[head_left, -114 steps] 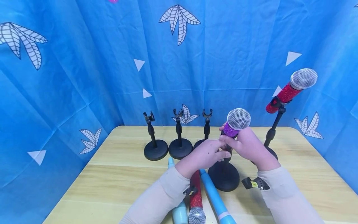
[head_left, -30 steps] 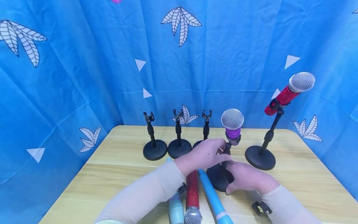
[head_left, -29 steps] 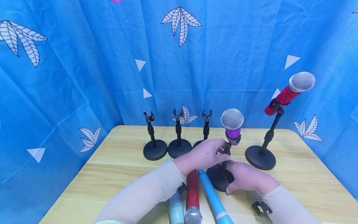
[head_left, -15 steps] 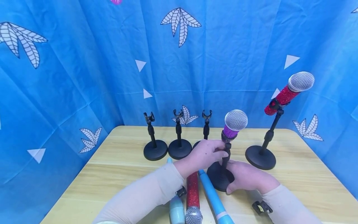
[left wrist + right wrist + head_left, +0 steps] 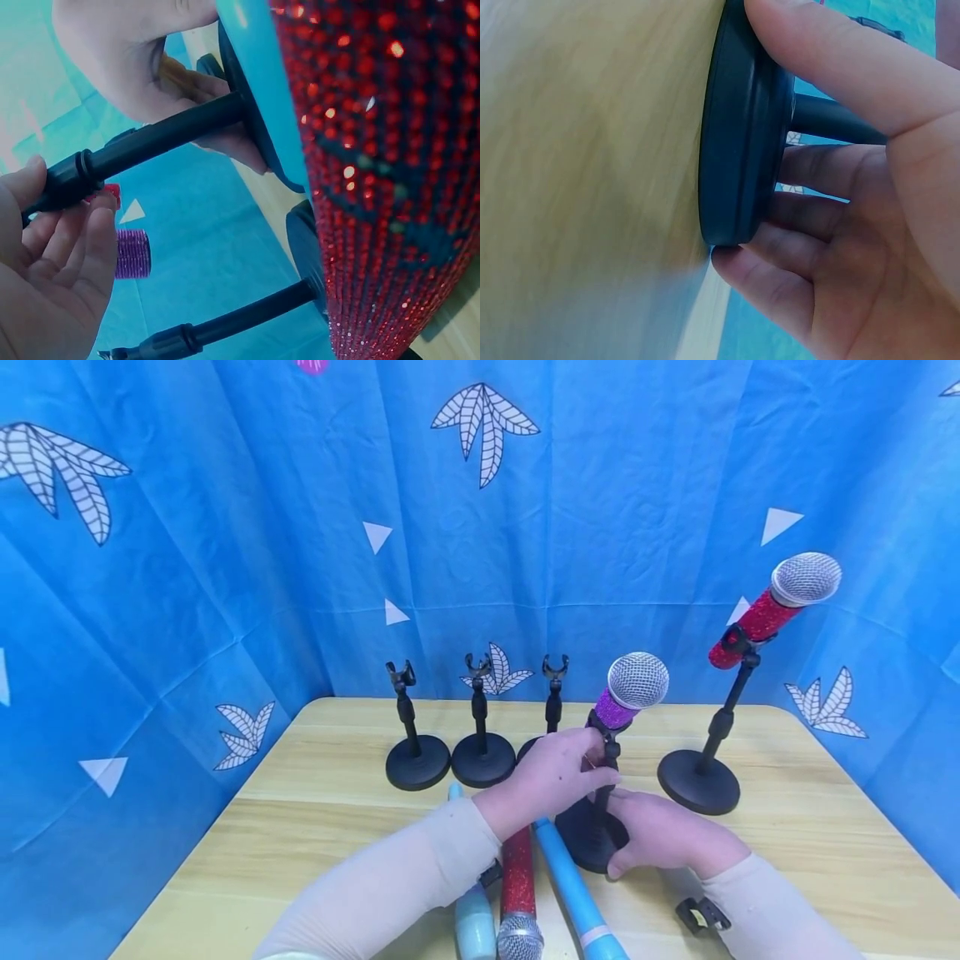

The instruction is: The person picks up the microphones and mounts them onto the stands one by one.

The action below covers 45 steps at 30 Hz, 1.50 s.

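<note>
A purple glitter microphone [image 5: 613,710] with a silver mesh head sits in the clip of a black desktop microphone stand [image 5: 577,835], leaning to the right. My left hand [image 5: 551,777] grips the stand's upper pole just below the clip; in the left wrist view, thumb and fingers [image 5: 75,240] close round its collar. Lower down, my right hand [image 5: 667,835] holds the round base, thumb over its near edge. The right wrist view shows the base [image 5: 739,142] against the tabletop, with fingers curled round its far rim.
Left of it lie a red glitter microphone [image 5: 517,877], a blue microphone-like tube [image 5: 573,885] and a pale teal one [image 5: 474,922]. Several stands without microphones, including one at far left [image 5: 417,762], line the back. A red microphone [image 5: 761,617] stands mounted at right. Blue curtain [image 5: 480,543] encloses the table.
My right hand has gone from beside the microphone down to the base. My left hand stays at the pole. Over the last second the microphone's head has swung to the right.
</note>
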Tool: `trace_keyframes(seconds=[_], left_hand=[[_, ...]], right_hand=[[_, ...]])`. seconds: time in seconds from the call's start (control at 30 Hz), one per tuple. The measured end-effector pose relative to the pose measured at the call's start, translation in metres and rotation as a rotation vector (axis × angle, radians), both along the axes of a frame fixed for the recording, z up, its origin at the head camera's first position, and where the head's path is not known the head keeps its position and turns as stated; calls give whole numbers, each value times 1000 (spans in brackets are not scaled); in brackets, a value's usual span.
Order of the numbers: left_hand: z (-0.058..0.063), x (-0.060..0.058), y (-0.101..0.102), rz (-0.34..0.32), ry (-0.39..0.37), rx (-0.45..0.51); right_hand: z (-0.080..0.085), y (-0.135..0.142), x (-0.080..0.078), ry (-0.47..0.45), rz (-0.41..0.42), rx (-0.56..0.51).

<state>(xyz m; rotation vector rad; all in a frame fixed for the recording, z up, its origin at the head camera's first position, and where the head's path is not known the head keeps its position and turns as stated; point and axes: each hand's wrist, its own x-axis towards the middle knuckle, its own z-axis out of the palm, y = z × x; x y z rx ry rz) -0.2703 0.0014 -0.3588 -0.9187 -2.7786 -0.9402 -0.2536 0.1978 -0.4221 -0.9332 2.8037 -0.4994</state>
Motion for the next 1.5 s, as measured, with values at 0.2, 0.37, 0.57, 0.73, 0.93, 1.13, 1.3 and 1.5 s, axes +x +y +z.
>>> trace_keyframes(seconds=[0.2,0.37,0.57,0.73,0.93,1.13,1.3,1.5], left_hand=[[-1,-1,-6,-101,-59,9],[1,-1,-5,-73,-66,2],[2,-3,-3,-73,-73,-2],[5,-3,-4,-118,-59,-38],[7,-3,0,-67,-42,-36],[6,-2,3,-53,-14,-53],[7,-3,-3,-121,-60,-43],[9,-4,-12,-194,-56,-49]], right_hand=[[-2,0,0,-6,10,-13],[-2,2,-1,1,8,-15],[-2,2,-4,-13,5,-18],[-2,2,-4,0,14,-25],[-1,2,-2,2,17,-16],[0,3,-1,-32,-15,-2],[0,3,-1,-7,12,-23],[0,2,-2,25,39,-33]])
